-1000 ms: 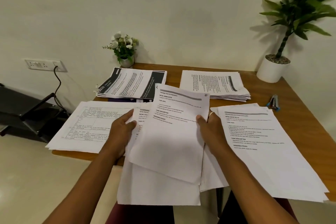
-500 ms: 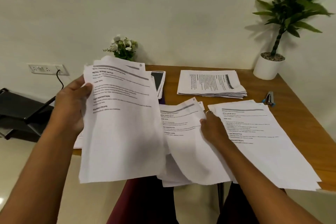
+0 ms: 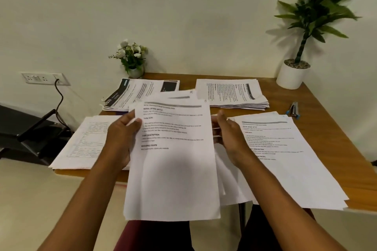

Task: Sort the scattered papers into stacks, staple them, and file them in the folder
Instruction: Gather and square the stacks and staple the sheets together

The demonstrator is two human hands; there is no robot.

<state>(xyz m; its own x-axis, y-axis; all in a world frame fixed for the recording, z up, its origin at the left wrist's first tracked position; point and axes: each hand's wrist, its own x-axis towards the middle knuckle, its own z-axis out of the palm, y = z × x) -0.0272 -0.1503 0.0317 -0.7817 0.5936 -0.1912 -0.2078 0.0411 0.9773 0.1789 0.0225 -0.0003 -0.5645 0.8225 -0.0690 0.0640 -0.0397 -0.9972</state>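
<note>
Papers in a held sheaf [image 3: 173,169] stand nearly upright in the middle of the head view, in front of the near edge of the table [image 3: 330,128]. The left hand [image 3: 122,136] grips the sheaf's left edge, with the thumb laid on the printed face and the fingers curled behind. The right hand [image 3: 230,136] is just beside the sheaf's right edge with its thumb raised. Its fingertips meet that edge, but whether they have hold of any sheet cannot be told. Loose sheets [image 3: 230,189] fan out below the right hand, over the table's near edge.

The sheaf hides the middle of the table, and a second sheet's top corner peeks out behind its far edge. Most print is blurred; only bold headings stand out. Both forearms are cut off at the bottom of the frame, and the tall plant [image 3: 306,26] at the top.

Four stacks lie on the table:
- a far-left stack [image 3: 140,93] with dark banners
- a far-right stack [image 3: 230,93]
- a near-left stack [image 3: 85,142]
- a near-right stack [image 3: 289,165], overhanging the near edge

One stapler [image 3: 293,109] lies at the right, beyond the near-right stack. There are two potted plants: the tall one at the far right and a small flower pot [image 3: 133,61] by the wall.
</note>
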